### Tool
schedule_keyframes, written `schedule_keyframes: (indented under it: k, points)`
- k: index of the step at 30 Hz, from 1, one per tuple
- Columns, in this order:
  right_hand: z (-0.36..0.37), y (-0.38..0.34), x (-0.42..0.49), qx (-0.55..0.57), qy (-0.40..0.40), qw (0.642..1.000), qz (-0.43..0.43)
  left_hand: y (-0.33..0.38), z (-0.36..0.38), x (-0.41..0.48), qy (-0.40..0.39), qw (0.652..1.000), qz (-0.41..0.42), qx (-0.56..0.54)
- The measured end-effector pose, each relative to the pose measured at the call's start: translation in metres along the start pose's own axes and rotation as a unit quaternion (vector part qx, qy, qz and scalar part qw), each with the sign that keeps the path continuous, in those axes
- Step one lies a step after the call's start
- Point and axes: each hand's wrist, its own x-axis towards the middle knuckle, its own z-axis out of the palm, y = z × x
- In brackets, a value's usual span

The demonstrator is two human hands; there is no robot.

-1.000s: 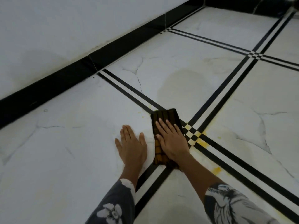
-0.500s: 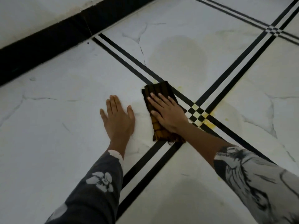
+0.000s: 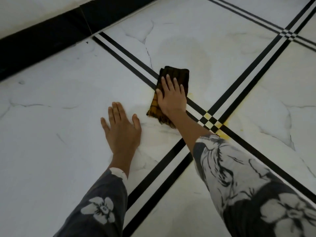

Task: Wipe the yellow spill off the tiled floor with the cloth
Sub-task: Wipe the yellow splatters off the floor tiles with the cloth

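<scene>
Yellow spill [image 3: 222,134] showed in the head view as bright patches on and just beside the checkered crossing [image 3: 211,123] of the black stripes. A fainter smear [image 3: 191,95] touched the right edge of the cloth [image 3: 177,73], and small specks lay further right on the tiled floor [image 3: 51,134].

The cloth, folded into a dark oblong with orange checks, lay across the double stripe. Its long axis ran away from the person, roughly in line with the right forearm. The right hand [image 3: 171,98] lay flat on top of it with fingers straight and spread, pressing rather than gripping. The left hand [image 3: 121,127] rested palm down on the bare tile just left of the cloth, fingers straight, holding nothing, apparently as a prop.

The brightest yellow lay to the right of the cloth and nearer the person, partly under the line of the right sleeve [image 3: 239,177]. The right hand was plainly the nearer one. By my judgement the next stroke would need to draw the cloth back and rightward along the stripe, toward the crossing. A pale, wet-looking patch [image 3: 186,52] lay beyond the cloth's far end; I could not tell whether it was yellow residue.
</scene>
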Motion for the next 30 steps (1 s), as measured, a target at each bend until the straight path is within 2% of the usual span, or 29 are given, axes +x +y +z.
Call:
schedule_keyframes:
  k: [3, 4, 6, 9, 10, 13, 14, 15, 18, 19, 23, 24, 28, 30]
  points:
    - [-0.001, -0.012, -0.007, -0.014, -0.050, 0.980, -0.194, 0.000, 0.001, 0.001, 0.001, 1.000, -0.004, 0.001]
    - [-0.004, -0.009, 0.000, -0.020, -0.070, 0.970, -0.233, 0.001, 0.000, 0.001, 0.000, 1.000, -0.004, 0.002]
    - [-0.007, -0.004, 0.019, -0.023, -0.062, 0.977, -0.204, -0.001, -0.001, 0.001, -0.009, 1.000, -0.003, 0.000]
    - [-0.002, -0.004, 0.029, -0.005, -0.019, 0.998, -0.057, -0.001, -0.001, 0.000, -0.013, 1.000, -0.003, 0.005]
    - [0.000, -0.006, 0.023, -0.011, -0.013, 0.998, -0.062, 0.001, 0.000, 0.000, -0.013, 1.000, -0.004, 0.005]
    - [0.000, -0.005, 0.009, -0.029, -0.045, 0.977, -0.208, 0.001, -0.002, 0.001, -0.012, 1.000, -0.007, 0.008]
    - [-0.003, -0.001, 0.013, -0.027, -0.057, 0.973, -0.222, 0.001, -0.003, 0.000, -0.014, 1.000, -0.009, 0.007]
    - [-0.005, 0.001, 0.018, -0.022, -0.053, 0.978, -0.198, 0.001, -0.003, 0.000, -0.017, 1.000, -0.009, 0.006]
    - [0.000, -0.004, 0.016, -0.001, -0.009, 0.998, -0.055, 0.001, -0.002, 0.002, -0.016, 1.000, -0.008, 0.003]
    - [0.002, -0.007, 0.006, 0.002, -0.001, 0.999, -0.042, 0.001, -0.002, 0.001, -0.014, 1.000, -0.007, 0.007]
    - [-0.005, 0.011, -0.028, 0.014, -0.032, 0.990, -0.139, 0.002, -0.004, -0.001, -0.021, 1.000, -0.006, 0.001]
    - [-0.009, 0.021, -0.025, 0.015, -0.033, 0.990, -0.133, 0.000, -0.004, 0.000, -0.023, 1.000, -0.009, -0.001]
    - [-0.018, 0.065, -0.014, 0.001, 0.015, 1.000, 0.017, 0.000, -0.004, 0.001, -0.017, 1.000, -0.009, -0.009]
    - [-0.021, 0.086, -0.024, -0.002, 0.021, 0.998, 0.055, 0.000, -0.003, 0.000, -0.019, 1.000, -0.008, 0.000]
